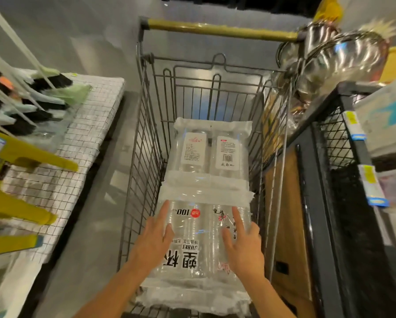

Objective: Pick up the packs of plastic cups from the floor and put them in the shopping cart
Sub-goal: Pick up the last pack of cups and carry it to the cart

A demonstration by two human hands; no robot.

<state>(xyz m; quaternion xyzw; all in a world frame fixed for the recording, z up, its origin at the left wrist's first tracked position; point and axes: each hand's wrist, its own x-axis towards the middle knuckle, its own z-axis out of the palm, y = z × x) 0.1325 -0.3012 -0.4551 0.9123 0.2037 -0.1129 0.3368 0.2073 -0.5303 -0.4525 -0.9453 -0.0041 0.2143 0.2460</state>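
Note:
A grey wire shopping cart with a yellow handle bar fills the middle of the head view. Two clear packs of plastic cups lie flat in its basket. The far pack shows white labels and a barcode. The near pack carries black printed characters and a red dot. My left hand rests on the near pack's left side with fingers spread. On the pack's right side lies my right hand, fingers also apart. Neither hand closes around the pack.
A white wire-grid table with brushes and yellow items stands left of the cart. A black mesh shelf with price tags stands to the right. Shiny metal pots sit on top of it near the cart handle. Grey floor lies between table and cart.

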